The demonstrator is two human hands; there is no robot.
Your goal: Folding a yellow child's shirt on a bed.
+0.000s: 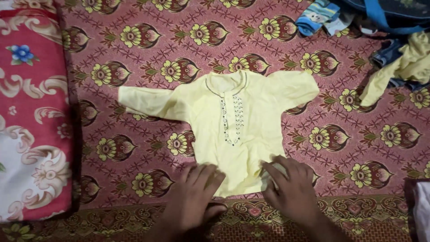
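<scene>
Head view: left hand (193, 193), right hand (291, 188) fingers flat, spread, pressing yellow shirt (233, 121) hem.

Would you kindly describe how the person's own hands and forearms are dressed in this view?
Both the left hand and the right hand are bare: no gloves, rings, watch or bracelets show. The forearms visible at the bottom edge are uncovered too, with no sleeve in view.

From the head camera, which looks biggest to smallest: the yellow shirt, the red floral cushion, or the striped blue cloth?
1. Red floral cushion, though cut off by the frame edge.
2. Yellow shirt, not far behind.
3. Striped blue cloth, clearly smallest, partly out of view.
</scene>
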